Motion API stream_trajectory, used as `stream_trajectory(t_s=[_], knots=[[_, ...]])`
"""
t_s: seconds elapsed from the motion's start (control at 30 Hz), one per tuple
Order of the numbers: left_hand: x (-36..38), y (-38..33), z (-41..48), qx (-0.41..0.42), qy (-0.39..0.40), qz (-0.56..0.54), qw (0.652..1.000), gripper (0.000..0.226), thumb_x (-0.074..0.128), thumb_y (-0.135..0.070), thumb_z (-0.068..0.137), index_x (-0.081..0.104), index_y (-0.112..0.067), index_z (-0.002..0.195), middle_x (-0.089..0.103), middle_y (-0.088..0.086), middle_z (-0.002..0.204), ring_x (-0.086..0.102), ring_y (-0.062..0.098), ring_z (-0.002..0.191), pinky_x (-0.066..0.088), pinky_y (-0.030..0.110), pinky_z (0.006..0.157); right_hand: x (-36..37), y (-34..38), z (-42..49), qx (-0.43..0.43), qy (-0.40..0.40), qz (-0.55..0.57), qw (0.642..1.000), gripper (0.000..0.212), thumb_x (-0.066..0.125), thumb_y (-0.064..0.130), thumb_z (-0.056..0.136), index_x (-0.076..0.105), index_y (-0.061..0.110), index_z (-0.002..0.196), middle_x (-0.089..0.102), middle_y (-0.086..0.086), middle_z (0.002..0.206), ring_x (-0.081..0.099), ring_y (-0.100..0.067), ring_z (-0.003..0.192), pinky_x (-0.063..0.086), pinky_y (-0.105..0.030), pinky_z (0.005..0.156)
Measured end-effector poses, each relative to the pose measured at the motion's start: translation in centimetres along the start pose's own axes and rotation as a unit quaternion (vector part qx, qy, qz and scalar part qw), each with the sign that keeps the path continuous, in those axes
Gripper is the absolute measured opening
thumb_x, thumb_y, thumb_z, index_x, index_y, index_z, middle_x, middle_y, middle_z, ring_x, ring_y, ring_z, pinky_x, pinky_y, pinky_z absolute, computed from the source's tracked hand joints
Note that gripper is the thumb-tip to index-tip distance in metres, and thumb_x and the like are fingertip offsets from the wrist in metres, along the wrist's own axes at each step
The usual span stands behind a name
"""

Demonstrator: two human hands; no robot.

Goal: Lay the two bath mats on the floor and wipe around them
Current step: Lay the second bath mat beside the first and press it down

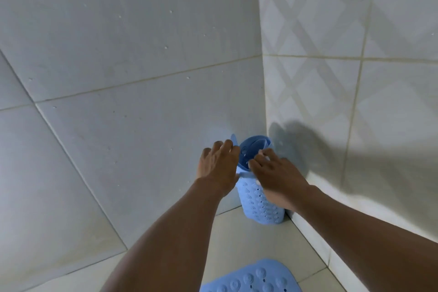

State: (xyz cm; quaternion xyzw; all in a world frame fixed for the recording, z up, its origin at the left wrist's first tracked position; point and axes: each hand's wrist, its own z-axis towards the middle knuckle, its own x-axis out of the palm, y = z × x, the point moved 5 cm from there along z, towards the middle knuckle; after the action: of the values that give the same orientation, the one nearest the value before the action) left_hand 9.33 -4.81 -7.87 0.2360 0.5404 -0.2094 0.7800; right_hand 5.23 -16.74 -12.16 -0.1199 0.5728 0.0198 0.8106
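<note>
A light blue rubber bath mat, rolled into a tube, stands upright on the floor in the corner where two tiled walls meet. My left hand rests against the roll's upper left edge with fingers spread. My right hand grips the top rim of the roll from the right, fingertips curled into its opening. A second blue bath mat with raised suction bumps lies flat on the floor at the bottom edge of the view, only partly visible.
A plain grey tiled wall fills the left and centre. A white diamond-patterned tiled wall stands on the right. Pale floor tiles show between the roll and the flat mat.
</note>
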Motion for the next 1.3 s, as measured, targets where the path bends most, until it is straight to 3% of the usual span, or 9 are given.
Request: stream_trajectory(t_s=[0.1, 0.2, 0.33, 0.43, 0.57, 0.67, 0.93, 1.2, 1.3], knots=[[-1.0, 1.5, -4.5, 0.017, 0.030, -0.002, 0.999, 0.049, 0.073, -0.043, 0.089, 0.052, -0.020, 0.127, 0.048, -0.002, 0.135, 0.040, 0.020, 0.136, 0.039, 0.036, 0.106, -1.0, 3.7, -2.6, -0.092, -0.049, -0.017, 0.994, 0.050, 0.093, 0.022, 0.053, 0.056, 0.016, 0.087, 0.064, 0.001, 0.083, 0.066, -0.027, 0.088, 0.048, -0.036, 0.050], [-2.7, 3.9, -8.5, 0.002, 0.042, -0.046, 0.998, 0.056, 0.078, -0.047, 0.082, 0.049, -0.022, 0.122, 0.048, -0.003, 0.134, 0.041, 0.020, 0.135, 0.042, 0.036, 0.099, -4.4, 6.2, -3.5, -0.106, -0.094, 0.042, 0.989, 0.034, 0.084, 0.013, 0.066, 0.058, 0.017, 0.087, 0.066, -0.002, 0.093, 0.064, -0.028, 0.093, 0.053, -0.038, 0.056], [-5.0, 8.8, -11.9, -0.108, 0.126, -0.110, 0.980, 0.063, 0.082, -0.066, 0.066, 0.045, -0.028, 0.100, 0.058, -0.006, 0.104, 0.055, 0.023, 0.093, 0.043, 0.035, 0.075, -9.0, 9.5, -2.8, -0.130, -0.092, 0.091, 0.983, 0.012, 0.064, 0.025, 0.090, 0.060, 0.017, 0.098, 0.063, -0.002, 0.102, 0.056, -0.025, 0.103, 0.048, -0.038, 0.080], [-5.8, 12.3, -15.3, -0.163, 0.216, -0.114, 0.956, 0.066, 0.084, -0.072, 0.059, 0.058, -0.019, 0.090, 0.063, -0.002, 0.092, 0.056, 0.019, 0.085, 0.046, 0.034, 0.073, -9.2, 13.4, -2.0, -0.130, -0.071, 0.139, 0.979, 0.024, 0.052, 0.039, 0.097, 0.060, 0.018, 0.106, 0.064, -0.001, 0.102, 0.056, -0.025, 0.102, 0.039, -0.037, 0.090], [-4.4, 17.4, -22.3, -0.257, 0.264, -0.119, 0.922, 0.053, 0.080, -0.072, 0.064, 0.065, -0.024, 0.081, 0.064, -0.003, 0.081, 0.061, 0.020, 0.082, 0.052, 0.034, 0.075, -6.2, 20.9, -0.4, -0.145, -0.027, 0.215, 0.965, 0.027, 0.056, 0.045, 0.094, 0.051, 0.018, 0.096, 0.069, -0.006, 0.104, 0.062, -0.033, 0.101, 0.034, -0.037, 0.084], [-2.8, 20.9, -28.1, -0.329, 0.267, -0.123, 0.897, 0.047, 0.075, -0.069, 0.074, 0.069, -0.023, 0.085, 0.065, 0.000, 0.080, 0.063, 0.026, 0.088, 0.053, 0.038, 0.081, -5.4, 27.4, 1.5, -0.177, -0.015, 0.234, 0.956, 0.029, 0.058, 0.044, 0.093, 0.038, 0.023, 0.090, 0.068, -0.010, 0.109, 0.063, -0.033, 0.105, 0.037, -0.039, 0.090], [2.1, 23.7, -39.2, -0.429, 0.233, -0.119, 0.864, 0.027, 0.067, -0.049, 0.091, 0.068, -0.026, 0.105, 0.070, 0.008, 0.102, 0.064, 0.034, 0.101, 0.052, 0.039, 0.083, -3.6, 38.1, 3.0, -0.243, 0.022, 0.189, 0.951, 0.018, 0.057, 0.032, 0.093, 0.047, 0.018, 0.091, 0.070, -0.009, 0.104, 0.065, -0.034, 0.096, 0.041, -0.040, 0.092], [2.8, 21.1, -39.3, -0.377, 0.163, -0.122, 0.904, 0.034, 0.059, -0.043, 0.096, 0.063, -0.036, 0.129, 0.069, 0.007, 0.112, 0.064, 0.035, 0.100, 0.047, 0.035, 0.075, -3.7, 37.1, 0.7, -0.158, 0.023, 0.125, 0.979, 0.029, 0.057, 0.032, 0.093, 0.061, 0.014, 0.115, 0.074, -0.009, 0.104, 0.068, -0.034, 0.093, 0.044, -0.038, 0.081], [0.8, 19.9, -39.7, -0.340, 0.159, -0.136, 0.917, 0.028, 0.058, -0.043, 0.096, 0.064, -0.033, 0.122, 0.068, 0.006, 0.113, 0.063, 0.036, 0.098, 0.042, 0.034, 0.072, -6.0, 35.9, -2.3, -0.132, 0.016, 0.111, 0.985, 0.029, 0.054, 0.029, 0.095, 0.057, 0.012, 0.119, 0.073, -0.010, 0.103, 0.070, -0.033, 0.092, 0.045, -0.040, 0.086]])
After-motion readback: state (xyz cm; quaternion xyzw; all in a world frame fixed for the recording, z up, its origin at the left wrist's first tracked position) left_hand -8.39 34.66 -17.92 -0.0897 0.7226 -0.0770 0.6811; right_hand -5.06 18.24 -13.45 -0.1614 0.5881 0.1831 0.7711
